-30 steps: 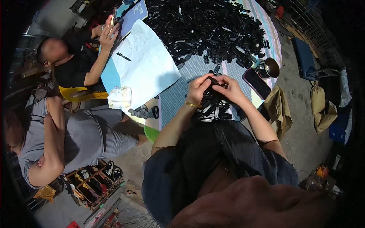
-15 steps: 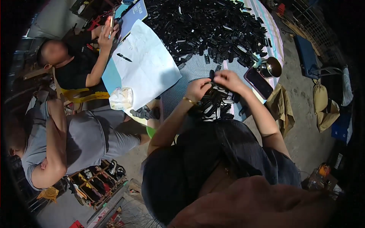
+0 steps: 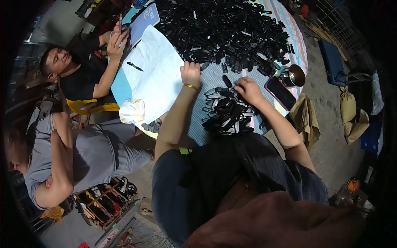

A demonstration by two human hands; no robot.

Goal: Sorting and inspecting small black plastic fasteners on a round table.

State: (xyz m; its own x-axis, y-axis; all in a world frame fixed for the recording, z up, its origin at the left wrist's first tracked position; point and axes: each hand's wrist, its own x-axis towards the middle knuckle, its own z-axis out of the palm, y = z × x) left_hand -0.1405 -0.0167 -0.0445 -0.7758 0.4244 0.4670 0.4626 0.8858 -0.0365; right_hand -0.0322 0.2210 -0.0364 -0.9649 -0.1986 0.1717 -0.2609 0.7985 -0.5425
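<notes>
A small heap of oblong black and silver pieces (image 3: 229,111) lies on the table close in front of me. At its upper right edge is my right hand (image 3: 249,91), with thumb and fingers bent together; whatever is between them is too small to make out. A single dark oblong piece (image 3: 227,81) lies just left of those fingertips. My left hand (image 3: 190,75), with a gold bracelet at the wrist, is over the right edge of the white sheet (image 3: 153,76), below the large pile of similar pieces (image 3: 227,33). Its fingers are curled, and their contents are hidden.
A phone (image 3: 280,91) and a metal cup (image 3: 296,76) are at the table's right. A pen (image 3: 135,66), a spiral notebook (image 3: 144,22) and a crumpled white packet (image 3: 132,110) lie to the left. Two people sit on the left; one holds a slim object (image 3: 120,25).
My left hand has moved away from my right, left and up toward the large pile. The right hand stays by the small heap, slightly lower. The seated person at upper left has turned their head.
</notes>
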